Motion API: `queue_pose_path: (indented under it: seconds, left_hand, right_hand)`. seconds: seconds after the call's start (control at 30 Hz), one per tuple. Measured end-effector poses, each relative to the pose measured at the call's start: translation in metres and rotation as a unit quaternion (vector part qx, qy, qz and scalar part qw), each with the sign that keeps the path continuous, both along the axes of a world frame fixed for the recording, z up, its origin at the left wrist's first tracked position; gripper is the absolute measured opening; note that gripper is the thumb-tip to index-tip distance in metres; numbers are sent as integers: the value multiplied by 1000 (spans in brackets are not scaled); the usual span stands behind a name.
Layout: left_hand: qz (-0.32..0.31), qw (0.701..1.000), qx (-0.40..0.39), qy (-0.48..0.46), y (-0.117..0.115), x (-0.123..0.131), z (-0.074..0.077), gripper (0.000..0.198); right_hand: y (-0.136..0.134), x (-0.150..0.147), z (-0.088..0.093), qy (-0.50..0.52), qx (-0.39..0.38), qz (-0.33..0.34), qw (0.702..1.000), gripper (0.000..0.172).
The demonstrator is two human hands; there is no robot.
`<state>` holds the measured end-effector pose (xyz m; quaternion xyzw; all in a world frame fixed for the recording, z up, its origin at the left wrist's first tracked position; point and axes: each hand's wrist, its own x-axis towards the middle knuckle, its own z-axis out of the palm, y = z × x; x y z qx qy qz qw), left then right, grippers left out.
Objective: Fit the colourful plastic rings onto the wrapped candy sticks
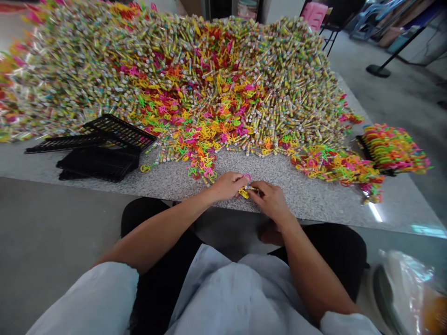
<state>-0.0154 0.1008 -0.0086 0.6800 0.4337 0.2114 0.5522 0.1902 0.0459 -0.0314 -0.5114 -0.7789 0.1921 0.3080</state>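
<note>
At the front edge of the speckled tabletop, my two hands nearly meet. My left hand (228,186) is closed on small bright plastic pieces, of which a yellow piece (243,193) and a pink ring (247,177) show. Pinched in my right hand (271,199) is a thin tube with a patterned wrap (252,188), its end against the yellow piece. Whether the tube and the piece are joined I cannot tell. Just beyond my hands, loose coloured plastic pieces (202,163) spill from a large heap of wrapped tubes (293,79).
Black slotted trays (99,163) lie stacked askew on the left. At the right, another black tray (366,151) holds rows of coloured-topped pieces (394,146), beside a smaller pile (338,165). A plastic bag (408,279) is at lower right; a pink stool (314,16) stands behind.
</note>
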Motion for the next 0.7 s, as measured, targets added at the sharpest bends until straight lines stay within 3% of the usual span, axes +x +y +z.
queue_pose_path:
  seconds: [0.2,0.33,0.47,0.53,0.6,0.7]
  left_hand:
    - [-10,1000,-25,-14,3,0,-2,48]
    - [-17,1000,-9,3,-1,6,-3,51]
    - [-2,999,34,35,4,-1,8,49]
    - [39,990,113,71,17,-21,19,45]
    - [93,968,198,123,34,-52,30,39]
    - [160,931,246,218,57,-107,39,28]
  right_hand:
    - [-1,-2,-3,1,4,-18,1000,24]
    - [6,2,5,-1,-8,-4,1000,24]
    - [24,19,13,-2,-68,-3,998,25]
    - [33,41,9,-4,-95,-64,993,31]
    - [43,72,2,-8,-66,-210,975,38]
    - [57,115,-7,-44,82,-439,894,48]
